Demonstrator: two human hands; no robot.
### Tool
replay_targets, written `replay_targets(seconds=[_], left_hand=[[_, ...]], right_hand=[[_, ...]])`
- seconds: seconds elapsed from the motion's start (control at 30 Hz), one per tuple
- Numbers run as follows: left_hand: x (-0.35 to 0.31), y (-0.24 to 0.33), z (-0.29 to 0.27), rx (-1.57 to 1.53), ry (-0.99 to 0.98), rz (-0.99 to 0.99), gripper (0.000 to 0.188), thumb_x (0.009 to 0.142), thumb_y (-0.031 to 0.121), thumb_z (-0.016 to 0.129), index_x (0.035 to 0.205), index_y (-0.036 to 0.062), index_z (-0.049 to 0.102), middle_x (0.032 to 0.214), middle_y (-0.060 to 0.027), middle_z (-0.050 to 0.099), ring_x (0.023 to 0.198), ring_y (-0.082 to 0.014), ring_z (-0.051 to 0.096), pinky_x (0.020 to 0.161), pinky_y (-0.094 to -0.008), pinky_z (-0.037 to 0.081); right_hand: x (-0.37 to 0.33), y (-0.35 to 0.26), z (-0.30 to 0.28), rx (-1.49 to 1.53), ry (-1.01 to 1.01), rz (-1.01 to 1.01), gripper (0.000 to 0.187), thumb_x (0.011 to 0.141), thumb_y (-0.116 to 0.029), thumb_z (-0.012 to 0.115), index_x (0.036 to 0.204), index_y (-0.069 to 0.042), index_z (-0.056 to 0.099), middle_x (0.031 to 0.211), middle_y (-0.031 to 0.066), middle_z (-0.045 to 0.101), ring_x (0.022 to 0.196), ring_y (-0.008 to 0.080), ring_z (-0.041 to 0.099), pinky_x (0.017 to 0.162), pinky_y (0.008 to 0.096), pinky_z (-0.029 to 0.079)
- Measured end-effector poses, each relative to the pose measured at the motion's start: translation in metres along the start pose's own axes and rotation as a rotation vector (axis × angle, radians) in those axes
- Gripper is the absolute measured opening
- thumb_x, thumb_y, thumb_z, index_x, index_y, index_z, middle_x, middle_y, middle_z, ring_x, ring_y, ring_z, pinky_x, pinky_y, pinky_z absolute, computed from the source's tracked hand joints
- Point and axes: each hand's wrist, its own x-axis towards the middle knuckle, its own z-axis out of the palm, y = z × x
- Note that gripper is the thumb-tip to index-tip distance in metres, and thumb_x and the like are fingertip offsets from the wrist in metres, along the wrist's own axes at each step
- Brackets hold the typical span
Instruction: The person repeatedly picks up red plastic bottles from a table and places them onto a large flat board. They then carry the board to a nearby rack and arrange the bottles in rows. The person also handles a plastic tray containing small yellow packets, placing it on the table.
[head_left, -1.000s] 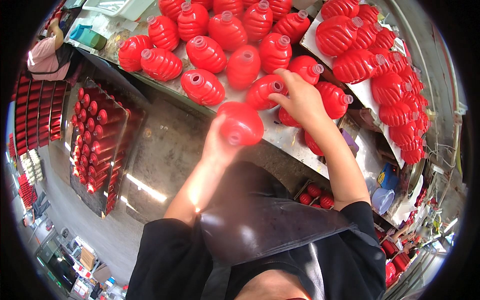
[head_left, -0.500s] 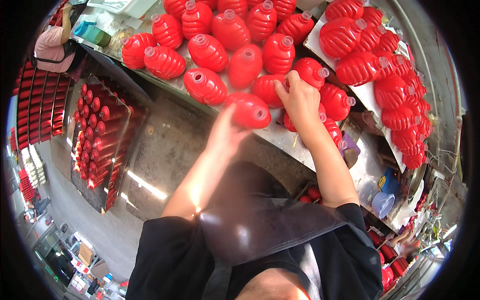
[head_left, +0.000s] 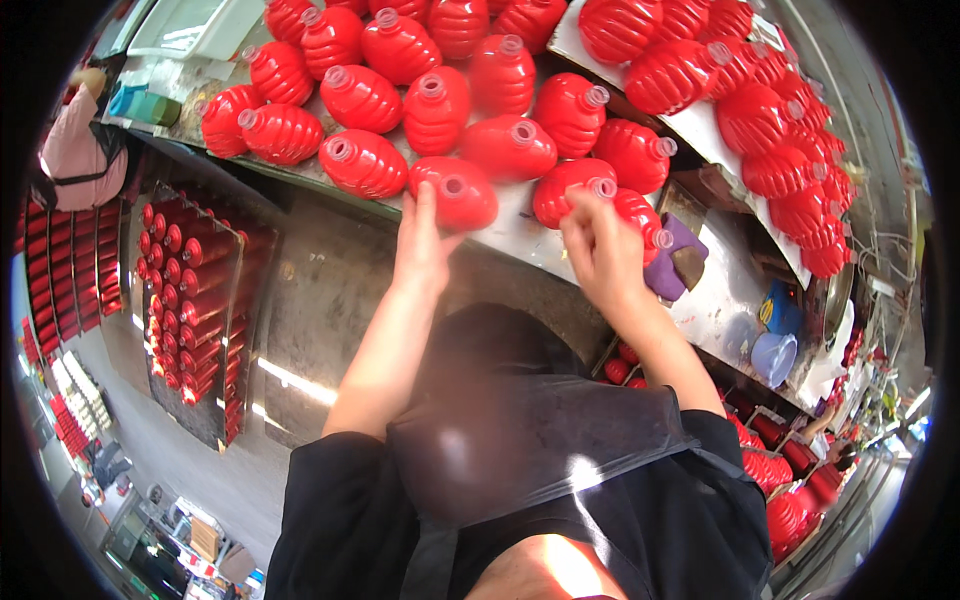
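Observation:
My left hand is closed round the side of a ribbed red bottle at the near edge of the workbench. That bottle's clear, uncapped neck tilts toward me. To the right, my right hand has its fingers curled at the neck of another red bottle; anything between the fingertips is hidden. A further red bottle lies just beyond, between the two hands. Several more red bottles of the same shape crowd the far part of the bench.
A raised white shelf at right holds many red bottles. A purple cloth and a pale blue cup are beside my right arm. A rack of red bottles stands on the floor at left. Behind it is another person.
My right hand has left the bottle between my hands and come rightward and nearer to me, to another bottle's neck. My left hand's bottle sits slightly closer to the others. The view has shifted.

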Motion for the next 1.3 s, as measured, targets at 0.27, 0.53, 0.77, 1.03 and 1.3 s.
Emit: replay_targets(seconds=[0.27, 0.53, 0.77, 1.03, 1.3], left_hand=[[-0.009, -0.012, -0.003, 0.021, 0.038, 0.069, 0.073, 0.102, 0.049, 0.052, 0.159, 0.0147, 0.021, 0.161, -0.0064, 0.027, 0.146, -0.0247, 0.032, 0.115, -0.0572, 0.033], [-0.106, -0.051, 0.018, 0.656, -0.045, 0.246, 0.057, 0.098, 0.019, 0.058, 0.148, 0.0047, 0.037, 0.128, -0.0104, 0.057, 0.114, -0.0188, 0.055, 0.095, -0.0338, 0.049], [-0.182, -0.130, 0.065, 1.404, -0.830, 0.065, 0.047, 0.094, 0.030, 0.063, 0.134, 0.0053, 0.059, 0.133, -0.0202, 0.062, 0.125, -0.0326, 0.059, 0.104, -0.0405, 0.046], [-0.187, -0.164, 0.189, 1.812, -1.440, 0.285, 0.044, 0.092, 0.030, 0.065, 0.130, 0.0071, 0.061, 0.115, -0.0144, 0.072, 0.108, -0.0279, 0.069, 0.094, -0.0375, 0.052], [-0.306, -0.200, 0.351, 1.218, -1.876, 0.881, 0.047, 0.079, 0.005, 0.072, 0.124, 0.0021, 0.062, 0.117, -0.0154, 0.067, 0.108, -0.0281, 0.065, 0.094, -0.0371, 0.051]], right_hand=[[-0.174, 0.038, -0.024, -0.122, -0.474, 0.217, 0.061, 0.089, -0.019, 0.068, 0.141, -0.003, 0.039, 0.110, 0.0244, 0.064, 0.083, 0.0420, 0.067, 0.069, 0.0478, 0.055], [-0.329, 0.072, -0.100, -0.201, -0.394, 0.539, 0.063, 0.088, -0.023, 0.068, 0.141, -0.004, 0.041, 0.111, 0.0273, 0.065, 0.090, 0.0431, 0.067, 0.076, 0.0495, 0.055], [-0.457, 0.061, -0.157, -0.242, -0.310, 0.921, 0.056, 0.088, -0.029, 0.067, 0.133, -0.003, 0.046, 0.109, 0.0253, 0.066, 0.096, 0.0415, 0.067, 0.081, 0.0506, 0.055], [-0.576, -0.049, -0.115, -0.137, 0.174, 1.428, 0.039, 0.091, -0.032, 0.056, 0.117, -0.004, 0.052, 0.109, 0.0267, 0.065, 0.101, 0.0431, 0.065, 0.087, 0.0520, 0.052], [-0.599, -0.193, 0.038, 0.330, 1.145, 1.679, 0.036, 0.095, -0.035, 0.049, 0.105, -0.001, 0.058, 0.112, 0.0268, 0.065, 0.108, 0.0434, 0.062, 0.092, 0.0488, 0.048]])
